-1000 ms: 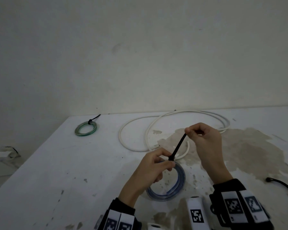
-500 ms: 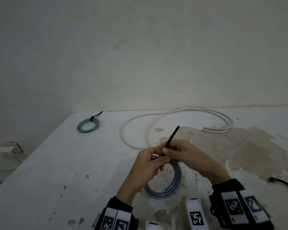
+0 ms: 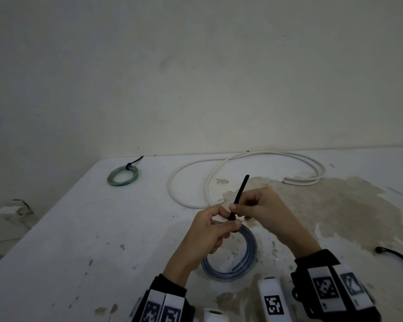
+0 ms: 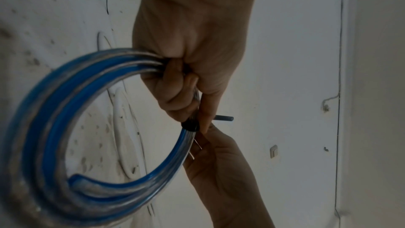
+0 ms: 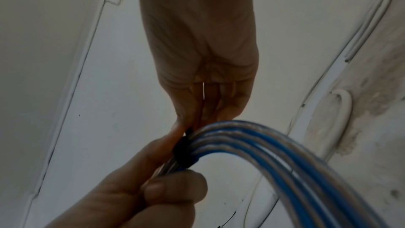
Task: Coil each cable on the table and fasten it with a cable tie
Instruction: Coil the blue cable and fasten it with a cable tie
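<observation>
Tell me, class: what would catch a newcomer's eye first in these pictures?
The two hands meeting mid-table: the left hand grips a blue cable coil while the right hand pinches a black cable tie wrapped around it, its tail sticking up. Behind them a long white cable sprawls loose, and a green coil, already tied, lies at the far left corner.

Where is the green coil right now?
In the head view the green coil lies at the table's far left corner, tied, left of the loose white cable.
</observation>
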